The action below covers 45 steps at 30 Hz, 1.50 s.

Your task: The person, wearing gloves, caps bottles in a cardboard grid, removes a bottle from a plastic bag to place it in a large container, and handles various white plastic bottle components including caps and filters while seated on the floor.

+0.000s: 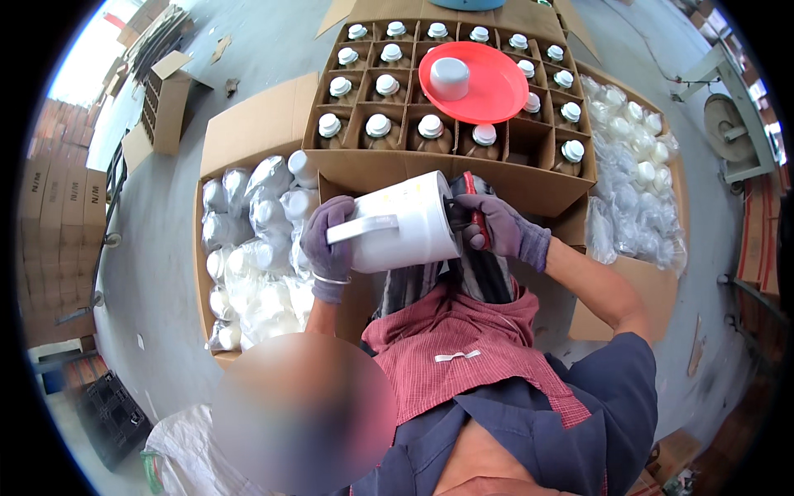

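Observation:
A white cylindrical jug [405, 225] with a flat side handle lies tilted on its side above my lap. My left hand [331, 240], in a purple-grey knit glove, is closed round its left end, beside the handle. At the other end, my right hand [496, 225], gloved alike, is closed on a red-handled tool [480, 231]. A dark part of that tool reaches to the jug's right end; its tip is hidden, so I cannot tell its exact kind. Just beyond my hands stands a divided carton [389, 169] of several white-capped bottles [430, 128].
A red round dish [496, 95] with a pale grey cup [450, 78] rests on the bottles. Open cartons of plastic-wrapped white pieces flank me, the left carton [201, 273] and the right carton [680, 186]. Stacked cardboard [62, 240] stands far left; a grey metal frame [732, 132] stands right.

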Motion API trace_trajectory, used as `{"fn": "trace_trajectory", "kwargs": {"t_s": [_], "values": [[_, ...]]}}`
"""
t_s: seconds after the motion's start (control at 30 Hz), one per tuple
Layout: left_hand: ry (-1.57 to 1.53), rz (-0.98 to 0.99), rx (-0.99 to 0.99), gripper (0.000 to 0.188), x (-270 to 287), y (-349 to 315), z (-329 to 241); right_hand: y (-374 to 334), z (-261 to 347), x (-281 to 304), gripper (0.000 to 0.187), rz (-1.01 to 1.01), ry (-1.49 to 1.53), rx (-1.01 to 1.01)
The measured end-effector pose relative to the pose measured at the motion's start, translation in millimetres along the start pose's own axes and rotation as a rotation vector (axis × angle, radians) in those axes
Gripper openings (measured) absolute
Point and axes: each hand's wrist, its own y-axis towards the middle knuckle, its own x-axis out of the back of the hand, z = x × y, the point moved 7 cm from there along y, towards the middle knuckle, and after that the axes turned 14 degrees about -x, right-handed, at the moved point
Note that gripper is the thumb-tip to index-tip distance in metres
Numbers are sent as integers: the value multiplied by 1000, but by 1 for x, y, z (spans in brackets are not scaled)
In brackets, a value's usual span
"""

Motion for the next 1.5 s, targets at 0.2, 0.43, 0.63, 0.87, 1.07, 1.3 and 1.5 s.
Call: {"fn": "trace_trajectory", "kwargs": {"t_s": [0.2, 0.43, 0.63, 0.87, 1.07, 1.3, 1.5], "values": [[-192, -105, 589, 30, 0, -52, 67, -34, 149, 7, 29, -679, -951, 742], [-582, 171, 481, 37, -9, -112, 81, 24, 254, 109, 47, -1304, -1815, 395], [-1391, -368, 830, 42, -63, -95, 84, 43, 273, 33, 73, -1168, -1629, 1044], [-1462, -791, 933, 40, -85, -27, 80, -16, 227, -48, 78, -844, -1326, 1579], [-1105, -554, 675, 35, -100, 3, 33, -55, 98, -102, 79, -648, -1584, 1795], [-959, -233, 529, 24, -81, -11, 18, -7, 69, -36, 55, -210, -938, 1145], [-394, 272, -504, 43, -71, 38, -46, 9, 79, -1, 41, -27, -871, 175]]}}
